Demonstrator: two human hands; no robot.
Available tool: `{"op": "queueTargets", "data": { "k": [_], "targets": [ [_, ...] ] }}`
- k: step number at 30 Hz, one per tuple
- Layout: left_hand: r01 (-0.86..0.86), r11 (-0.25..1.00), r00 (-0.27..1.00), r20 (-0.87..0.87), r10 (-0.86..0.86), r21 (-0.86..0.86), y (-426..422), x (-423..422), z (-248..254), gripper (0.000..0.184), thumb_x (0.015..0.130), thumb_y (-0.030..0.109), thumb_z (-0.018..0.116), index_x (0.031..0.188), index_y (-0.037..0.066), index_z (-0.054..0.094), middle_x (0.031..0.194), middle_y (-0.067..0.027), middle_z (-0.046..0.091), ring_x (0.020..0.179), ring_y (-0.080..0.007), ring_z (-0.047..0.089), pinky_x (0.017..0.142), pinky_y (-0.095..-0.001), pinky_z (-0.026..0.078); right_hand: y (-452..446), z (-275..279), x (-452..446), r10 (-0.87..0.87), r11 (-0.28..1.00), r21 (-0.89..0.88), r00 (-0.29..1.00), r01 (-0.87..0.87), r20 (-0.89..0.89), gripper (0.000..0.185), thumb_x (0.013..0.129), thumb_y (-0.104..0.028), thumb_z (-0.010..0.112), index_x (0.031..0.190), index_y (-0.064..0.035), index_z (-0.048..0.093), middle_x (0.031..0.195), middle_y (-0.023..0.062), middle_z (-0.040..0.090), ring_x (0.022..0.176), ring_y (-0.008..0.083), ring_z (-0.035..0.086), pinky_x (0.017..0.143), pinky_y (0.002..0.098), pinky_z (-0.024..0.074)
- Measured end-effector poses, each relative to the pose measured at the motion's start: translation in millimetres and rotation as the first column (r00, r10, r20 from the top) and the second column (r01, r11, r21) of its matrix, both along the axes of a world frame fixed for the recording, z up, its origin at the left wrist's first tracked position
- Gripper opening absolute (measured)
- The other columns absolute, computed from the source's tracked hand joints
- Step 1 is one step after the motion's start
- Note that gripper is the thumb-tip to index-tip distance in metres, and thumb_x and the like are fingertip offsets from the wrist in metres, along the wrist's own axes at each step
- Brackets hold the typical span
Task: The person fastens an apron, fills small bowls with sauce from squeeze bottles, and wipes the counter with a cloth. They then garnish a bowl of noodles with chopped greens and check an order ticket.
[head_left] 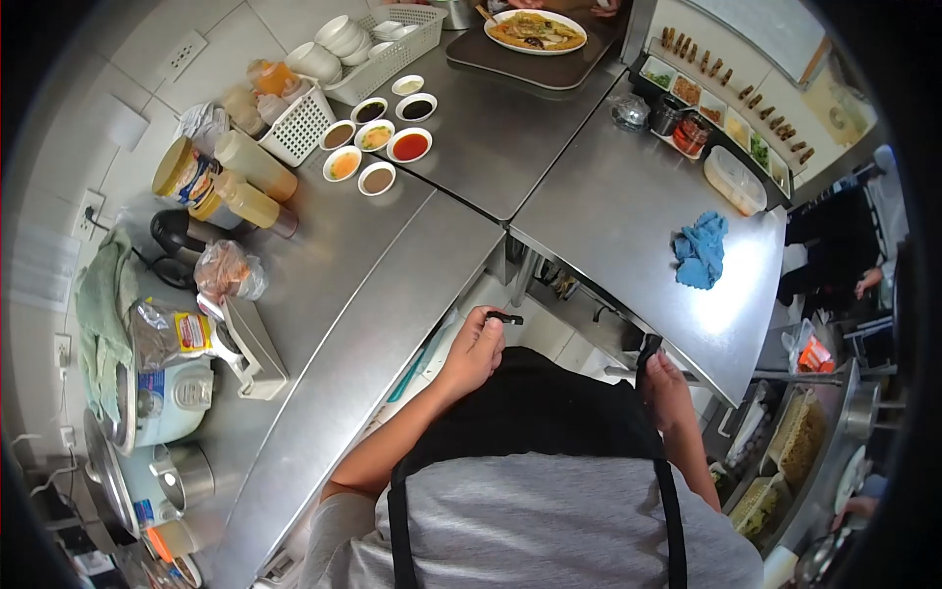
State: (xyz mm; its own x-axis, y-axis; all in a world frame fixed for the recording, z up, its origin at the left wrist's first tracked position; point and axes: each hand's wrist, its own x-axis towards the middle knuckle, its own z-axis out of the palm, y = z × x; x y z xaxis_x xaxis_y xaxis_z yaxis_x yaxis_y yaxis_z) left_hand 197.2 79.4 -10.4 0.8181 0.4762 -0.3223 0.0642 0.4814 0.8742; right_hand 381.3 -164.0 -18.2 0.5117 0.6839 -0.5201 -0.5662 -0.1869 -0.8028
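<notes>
My left hand (pixel 473 355) is closed on a short black apron strap (pixel 507 318) whose end sticks out past the thumb. On the other side of my body, my right hand (pixel 666 381) grips a second black strap (pixel 649 347), its end pointing up. Between the two hands the black apron (pixel 535 407) hangs over my grey shirt. Both hands are in front of my waist, near the inner corner of the steel counters. A crumpled blue cloth (pixel 700 249) lies on the right counter, beyond my right hand.
Several small sauce bowls (pixel 376 179) stand on the left counter (pixel 334 285), near squeeze bottles and a white basket (pixel 299 128). A tray (pixel 510 61) at the back holds a plate of food (pixel 536 31). Ingredient containers line the right wall. Other people are partly visible.
</notes>
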Motion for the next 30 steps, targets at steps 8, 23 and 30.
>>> {"op": "queueTargets", "data": {
  "k": [8, 23, 30],
  "targets": [
    [0.327, 0.945, 0.942, 0.076, -0.326, -0.001, 18.3, -3.6, -7.0, 0.019, 0.088, 0.017, 0.035, 0.104, 0.007, 0.037, 0.077, -0.0021, 0.040, 0.064, -0.0043, 0.034, 0.057, -0.0174, 0.032, 81.4, 22.9, -43.4, 0.214, 0.976, -0.020, 0.968, -0.218, -0.130, 0.031, 0.082, -0.037, 0.049, 0.079, -0.0065, 0.050, 0.064, -0.0015, 0.044, 0.057, 0.0073, 0.038, 0.054, 0.0190, 0.0318],
    [0.495, 0.797, 0.858, -0.050, -0.511, 0.346, 45.3, -14.8, 11.1, 0.025, 0.084, 0.014, 0.038, 0.106, 0.002, 0.036, 0.095, -0.0073, 0.042, 0.088, -0.0127, 0.042, 0.080, -0.0253, 0.034, 121.2, 5.0, -57.4, 0.372, 0.920, -0.005, 0.876, -0.393, -0.307, 0.021, 0.084, -0.031, 0.048, 0.082, -0.0106, 0.052, 0.060, -0.0049, 0.042, 0.045, 0.0035, 0.033, 0.038, 0.0159, 0.0218],
    [0.469, 0.760, 0.845, 0.020, -0.534, 0.450, 51.5, -16.1, -1.3, 0.027, 0.084, 0.017, 0.039, 0.106, 0.002, 0.036, 0.095, -0.0078, 0.043, 0.089, -0.0140, 0.042, 0.082, -0.0265, 0.034, 130.1, 0.4, -58.7, 0.431, 0.894, 0.021, 0.846, -0.447, -0.314, 0.020, 0.084, -0.028, 0.047, 0.085, -0.0095, 0.053, 0.063, -0.0047, 0.046, 0.047, 0.0030, 0.037, 0.038, 0.0147, 0.0248]
  ]
}}
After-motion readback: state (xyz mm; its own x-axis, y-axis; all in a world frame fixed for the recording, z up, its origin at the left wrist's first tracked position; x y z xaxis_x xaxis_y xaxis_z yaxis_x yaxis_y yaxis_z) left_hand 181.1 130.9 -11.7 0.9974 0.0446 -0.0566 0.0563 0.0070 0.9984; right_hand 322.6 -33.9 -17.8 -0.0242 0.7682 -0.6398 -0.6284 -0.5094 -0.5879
